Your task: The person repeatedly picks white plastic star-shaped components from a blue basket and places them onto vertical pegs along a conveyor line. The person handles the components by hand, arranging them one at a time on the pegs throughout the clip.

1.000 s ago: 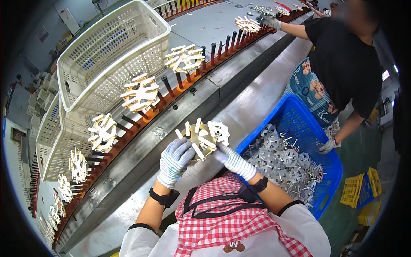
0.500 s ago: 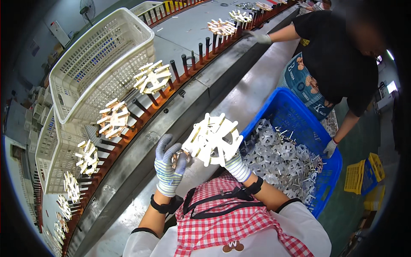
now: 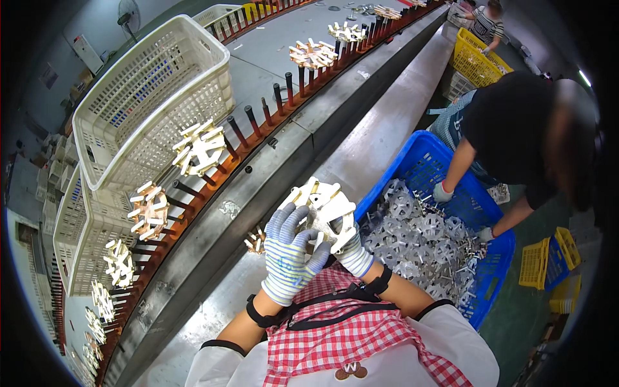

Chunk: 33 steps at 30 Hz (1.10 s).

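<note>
In front of my body is a bright, round spoked metal part (image 3: 334, 208) with pegs standing out around it. My right hand (image 3: 354, 253), in a striped glove, grips its lower right side, with the fingers partly hidden behind it. On its left side lies my left hand (image 3: 288, 253), gloved alike, the fingers bent over the part and the thumb toward its lower edge. A small coppery pegged piece (image 3: 256, 242) shows just left of my left hand, above the metal ledge; what supports it is hidden.
Along a curved conveyor (image 3: 248, 143), dark upright rods carry several similar pegged parts (image 3: 200, 148). White crates (image 3: 155, 103) stand behind it. At my right a blue crate (image 3: 500, 258) holds many parts, with a co-worker's gloved hands (image 3: 443, 192) in it. Another person stands far off beside a yellow crate (image 3: 471, 64).
My left hand has moved right onto the spoked part, away from the coppery piece. The conveyor's parts have shifted down-left. The co-worker has bent over the blue crate, both hands in it.
</note>
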Each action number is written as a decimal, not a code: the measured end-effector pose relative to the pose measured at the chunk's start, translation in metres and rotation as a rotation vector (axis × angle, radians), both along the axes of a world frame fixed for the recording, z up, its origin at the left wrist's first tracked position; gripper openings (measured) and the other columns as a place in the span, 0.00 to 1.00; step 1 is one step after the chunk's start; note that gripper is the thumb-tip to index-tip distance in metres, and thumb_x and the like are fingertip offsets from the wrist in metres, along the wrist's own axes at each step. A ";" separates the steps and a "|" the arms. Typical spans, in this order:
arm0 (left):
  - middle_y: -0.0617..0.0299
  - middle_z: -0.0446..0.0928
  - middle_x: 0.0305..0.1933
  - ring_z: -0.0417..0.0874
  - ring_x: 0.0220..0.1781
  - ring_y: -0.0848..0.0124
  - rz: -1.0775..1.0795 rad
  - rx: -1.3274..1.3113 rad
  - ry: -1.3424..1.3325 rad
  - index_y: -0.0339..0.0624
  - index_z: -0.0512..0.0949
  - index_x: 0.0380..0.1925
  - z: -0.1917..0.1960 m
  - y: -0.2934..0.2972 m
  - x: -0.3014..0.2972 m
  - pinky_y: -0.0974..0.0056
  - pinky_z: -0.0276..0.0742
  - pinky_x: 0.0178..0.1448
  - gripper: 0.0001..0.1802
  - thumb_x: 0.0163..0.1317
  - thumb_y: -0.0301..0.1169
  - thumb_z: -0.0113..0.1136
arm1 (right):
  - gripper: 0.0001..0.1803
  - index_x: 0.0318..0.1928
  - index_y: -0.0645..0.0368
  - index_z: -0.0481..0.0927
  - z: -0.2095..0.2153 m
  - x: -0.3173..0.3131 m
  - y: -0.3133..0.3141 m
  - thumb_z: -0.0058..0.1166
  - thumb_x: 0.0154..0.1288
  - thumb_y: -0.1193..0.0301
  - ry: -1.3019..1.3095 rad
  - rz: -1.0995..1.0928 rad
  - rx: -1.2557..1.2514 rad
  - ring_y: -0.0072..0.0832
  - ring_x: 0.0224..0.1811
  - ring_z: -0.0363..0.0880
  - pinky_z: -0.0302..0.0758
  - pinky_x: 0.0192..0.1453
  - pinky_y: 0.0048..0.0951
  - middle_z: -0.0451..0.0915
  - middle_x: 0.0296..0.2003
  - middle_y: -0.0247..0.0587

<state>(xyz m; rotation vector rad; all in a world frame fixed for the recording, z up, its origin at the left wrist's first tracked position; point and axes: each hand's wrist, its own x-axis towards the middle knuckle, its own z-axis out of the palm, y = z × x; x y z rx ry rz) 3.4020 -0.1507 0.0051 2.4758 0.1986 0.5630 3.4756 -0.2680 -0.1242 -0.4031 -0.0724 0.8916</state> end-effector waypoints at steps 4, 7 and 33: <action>0.51 0.72 0.56 0.71 0.61 0.46 -0.033 0.009 0.003 0.44 0.78 0.34 0.002 -0.007 0.026 0.47 0.68 0.61 0.17 0.41 0.32 0.70 | 0.26 0.68 0.59 0.55 0.000 0.023 -0.007 0.41 0.73 0.67 -0.060 -0.005 -0.115 0.34 0.63 0.69 0.68 0.68 0.35 0.66 0.63 0.45; 0.50 0.73 0.55 0.73 0.58 0.45 -0.015 -0.036 -0.041 0.45 0.78 0.35 0.006 -0.005 0.047 0.46 0.69 0.59 0.18 0.41 0.32 0.70 | 0.25 0.67 0.59 0.57 0.003 0.043 -0.004 0.41 0.73 0.66 -0.185 0.006 -0.266 0.32 0.63 0.68 0.68 0.68 0.35 0.67 0.62 0.43; 0.49 0.70 0.60 0.72 0.62 0.59 0.487 -0.588 -0.216 0.37 0.72 0.53 -0.068 0.001 0.152 0.58 0.64 0.68 0.21 0.60 0.29 0.57 | 0.31 0.53 0.54 0.77 0.002 0.198 -0.029 0.65 0.51 0.52 -1.827 -0.706 -1.235 0.47 0.55 0.72 0.69 0.59 0.51 0.74 0.53 0.46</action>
